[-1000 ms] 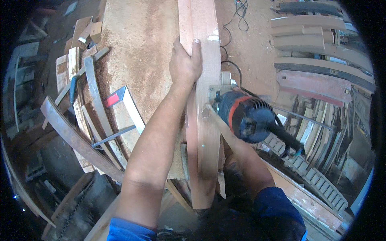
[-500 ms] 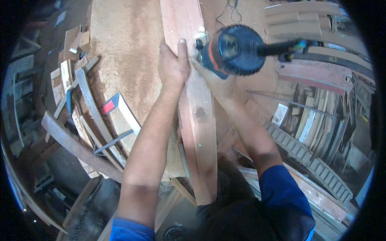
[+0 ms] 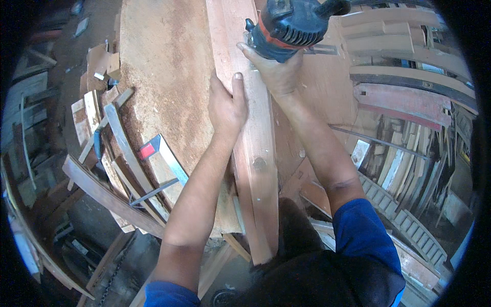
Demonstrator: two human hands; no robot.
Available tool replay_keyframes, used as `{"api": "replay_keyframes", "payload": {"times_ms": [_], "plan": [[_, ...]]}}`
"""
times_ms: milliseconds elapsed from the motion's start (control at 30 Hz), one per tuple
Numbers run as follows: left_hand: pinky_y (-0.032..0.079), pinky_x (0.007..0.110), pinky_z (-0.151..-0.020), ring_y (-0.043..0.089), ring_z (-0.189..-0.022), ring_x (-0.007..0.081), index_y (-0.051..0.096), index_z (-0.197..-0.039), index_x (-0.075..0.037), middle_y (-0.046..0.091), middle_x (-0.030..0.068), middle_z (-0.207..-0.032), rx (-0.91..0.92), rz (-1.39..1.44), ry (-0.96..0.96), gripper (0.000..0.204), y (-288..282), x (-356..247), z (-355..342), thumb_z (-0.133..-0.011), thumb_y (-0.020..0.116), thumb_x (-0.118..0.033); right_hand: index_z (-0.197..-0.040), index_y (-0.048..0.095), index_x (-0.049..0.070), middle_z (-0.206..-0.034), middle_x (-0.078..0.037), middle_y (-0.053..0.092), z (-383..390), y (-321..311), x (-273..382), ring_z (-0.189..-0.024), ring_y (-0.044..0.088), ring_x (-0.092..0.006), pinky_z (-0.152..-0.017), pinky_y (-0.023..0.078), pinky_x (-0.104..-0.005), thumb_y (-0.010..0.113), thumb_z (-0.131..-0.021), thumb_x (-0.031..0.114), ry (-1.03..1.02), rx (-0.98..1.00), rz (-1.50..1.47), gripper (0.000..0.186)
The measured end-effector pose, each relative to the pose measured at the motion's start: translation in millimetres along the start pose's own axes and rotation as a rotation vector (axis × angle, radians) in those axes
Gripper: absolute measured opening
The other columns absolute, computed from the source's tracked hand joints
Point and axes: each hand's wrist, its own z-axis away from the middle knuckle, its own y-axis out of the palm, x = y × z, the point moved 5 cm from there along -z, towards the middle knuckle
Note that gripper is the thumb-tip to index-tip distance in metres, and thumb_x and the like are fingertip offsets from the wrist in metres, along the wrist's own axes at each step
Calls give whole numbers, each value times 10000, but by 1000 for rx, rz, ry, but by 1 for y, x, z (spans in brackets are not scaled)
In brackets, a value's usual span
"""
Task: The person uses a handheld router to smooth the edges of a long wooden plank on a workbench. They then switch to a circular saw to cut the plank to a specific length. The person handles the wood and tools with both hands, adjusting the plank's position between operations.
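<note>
A long pinkish wooden beam (image 3: 255, 194) runs lengthwise over a pale, dusty worktop (image 3: 169, 61). My left hand (image 3: 229, 105) is wrapped on the beam's left side, thumb on its top. Farther forward, my right hand (image 3: 276, 69) grips the lower body of a black power tool with a red band (image 3: 286, 28), which sits at the beam's right side near the top of the view. The tool's base and underside are mostly hidden by its body and my hand.
Curved wooden pieces (image 3: 110, 202) and a white-and-red tool (image 3: 148, 149) lie at the worktop's left. Curved boards (image 3: 399, 97) are stacked at the right, above loose strips (image 3: 388, 158) and a slatted wooden piece (image 3: 409, 230).
My right hand has pushed the power tool forward along the beam, from mid-view to the top. My left hand still holds the beam, appearing slightly lower in view.
</note>
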Motion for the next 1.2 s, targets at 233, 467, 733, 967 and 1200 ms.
{"api": "replay_keyframes", "payload": {"times_ms": [233,467,733,967,1200], "plan": [[528,517,-1025,651,-1242,496,398,-1531,99,613,383,-1353,44,-75,-48,725,3,6,-2,-1087,516,-463,-1247,609,11,-1129,-98,759,-53,22,28,-994,751,-224,-896,596,-347,1030,-691,265,-298,-249,18,742],[532,514,-1015,686,-1171,500,411,-1513,104,669,377,-1260,23,-27,17,757,4,11,-1,-1077,507,-508,-1243,577,-53,-1143,-253,723,-124,40,2,-1061,729,-385,-911,570,-471,1015,-645,362,-186,-177,152,850],[377,491,-1213,498,-1426,517,419,-1525,144,521,427,-1473,-137,-109,21,838,10,32,-2,-1075,470,-561,-1299,573,-22,-1186,-226,725,-42,-3,33,-1079,728,-344,-931,576,-453,1011,-622,356,-21,-71,189,890],[413,499,-1183,535,-1400,487,408,-1580,51,521,388,-1484,138,-595,-25,876,-22,5,38,-1032,495,-627,-1281,627,0,-1150,-113,736,199,-152,100,-1057,719,-250,-959,576,-381,1041,-662,304,201,224,229,805],[456,512,-1109,567,-1283,438,452,-1514,111,508,355,-1416,-14,-264,74,790,-92,65,340,-1016,684,-457,-1415,596,38,-1379,-134,679,467,-301,177,-1275,649,-301,-1152,483,-450,1010,-710,393,507,522,372,891]]}}
